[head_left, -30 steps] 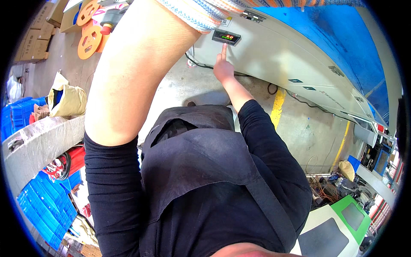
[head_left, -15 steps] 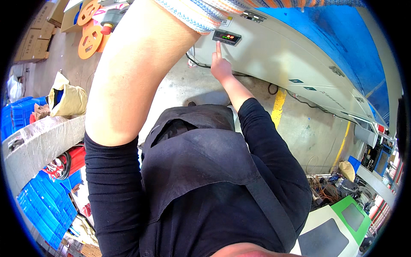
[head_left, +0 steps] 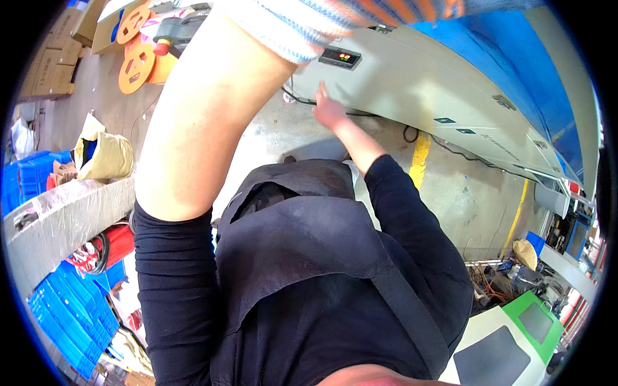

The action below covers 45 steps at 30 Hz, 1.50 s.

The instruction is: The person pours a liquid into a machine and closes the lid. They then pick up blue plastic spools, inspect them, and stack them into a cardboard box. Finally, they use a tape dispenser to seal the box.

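Hand below a machine's display
Right hand (head_left: 328,110) hangs loosely open just under the small digital display (head_left: 340,58); left hand's grip cannot be told.

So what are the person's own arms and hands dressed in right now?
Both arms wear black long sleeves, pushed up to leave the forearms bare. The right hand is bare, with no glove. The left hand is hidden beyond the striped knitted cloth at the top edge. A dark apron covers the torso.
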Tool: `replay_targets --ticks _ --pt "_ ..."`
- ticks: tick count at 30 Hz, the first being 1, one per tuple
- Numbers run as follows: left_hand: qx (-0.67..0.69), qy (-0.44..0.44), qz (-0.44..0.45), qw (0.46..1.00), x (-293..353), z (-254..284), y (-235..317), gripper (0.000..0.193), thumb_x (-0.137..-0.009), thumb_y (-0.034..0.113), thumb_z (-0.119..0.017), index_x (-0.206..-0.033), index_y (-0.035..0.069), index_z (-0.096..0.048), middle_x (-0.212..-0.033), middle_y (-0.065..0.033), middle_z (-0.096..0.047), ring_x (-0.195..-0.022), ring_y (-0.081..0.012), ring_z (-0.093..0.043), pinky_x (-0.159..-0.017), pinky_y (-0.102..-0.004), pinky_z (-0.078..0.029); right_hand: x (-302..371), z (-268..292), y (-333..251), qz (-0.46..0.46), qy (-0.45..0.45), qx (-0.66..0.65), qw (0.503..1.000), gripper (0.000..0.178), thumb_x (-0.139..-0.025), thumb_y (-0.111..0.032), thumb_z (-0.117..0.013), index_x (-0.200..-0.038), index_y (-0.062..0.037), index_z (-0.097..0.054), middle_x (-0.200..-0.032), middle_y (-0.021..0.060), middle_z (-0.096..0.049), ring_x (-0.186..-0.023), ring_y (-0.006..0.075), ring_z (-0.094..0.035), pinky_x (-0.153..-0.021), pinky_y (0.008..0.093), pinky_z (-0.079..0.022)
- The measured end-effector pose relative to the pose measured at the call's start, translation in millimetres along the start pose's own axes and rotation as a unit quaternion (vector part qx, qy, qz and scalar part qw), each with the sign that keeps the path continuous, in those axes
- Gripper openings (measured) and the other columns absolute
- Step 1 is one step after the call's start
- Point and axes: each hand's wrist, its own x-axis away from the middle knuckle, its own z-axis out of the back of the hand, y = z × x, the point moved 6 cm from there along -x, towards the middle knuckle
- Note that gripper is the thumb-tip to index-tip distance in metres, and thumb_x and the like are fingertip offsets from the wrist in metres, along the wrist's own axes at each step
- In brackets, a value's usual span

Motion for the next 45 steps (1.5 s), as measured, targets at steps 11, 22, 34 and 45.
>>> replay_targets --ticks 11,22,34,45 --pt "-0.018 0.042 -0.01 0.999 -4 8 25 0.025 -0.076 0.029 -0.061 -0.099 0.019 -0.064 -0.095 0.0014 -0.062 -0.095 -0.0188 -0.057 -0.081 -0.0393 -0.044 248 122 76 -0.213 0.127 -0.597 0.763 0.034 -0.093 -0.027 -0.059 -0.12 -0.0072 -0.054 -0.127 0.0096 -0.059 -0.1 0.0221 -0.067 -0.071 0.0319 -0.053" --pt "0.019 -0.04 -0.147 0.988 152 93 118 0.032 -0.084 0.037 -0.059 -0.112 0.022 -0.055 -0.106 0.0046 -0.064 -0.095 -0.0159 -0.061 -0.09 -0.04 -0.036 370 295 -5 0.04 0.435 -0.782 0.445 0.041 -0.103 -0.029 -0.04 -0.134 -0.0015 -0.044 -0.131 0.0154 -0.054 -0.118 0.0259 -0.055 -0.103 0.0434 -0.046" --pt "0.24 -0.547 0.314 0.738 339 117 120 0.047 -0.074 0.008 -0.061 -0.12 0.003 -0.055 -0.119 -0.022 -0.059 -0.107 -0.039 -0.056 -0.095 -0.049 -0.044 243 31 126 -0.294 0.378 -0.841 0.25 0.031 -0.087 -0.01 -0.042 -0.114 0.0001 -0.051 -0.12 0.0151 -0.058 -0.116 0.033 -0.055 -0.104 0.0506 -0.042" --pt "0.186 -0.691 0.368 0.594 401 80 144 0.044 -0.084 0.022 -0.058 -0.126 0.013 -0.053 -0.125 -0.0164 -0.059 -0.106 -0.0386 -0.06 -0.091 -0.0481 -0.047 47 -22 253 -0.402 0.317 -0.822 0.25 0.027 -0.091 -0.014 -0.038 -0.111 -0.002 -0.053 -0.109 0.0117 -0.06 -0.1 0.0293 -0.06 -0.09 0.0474 -0.05"
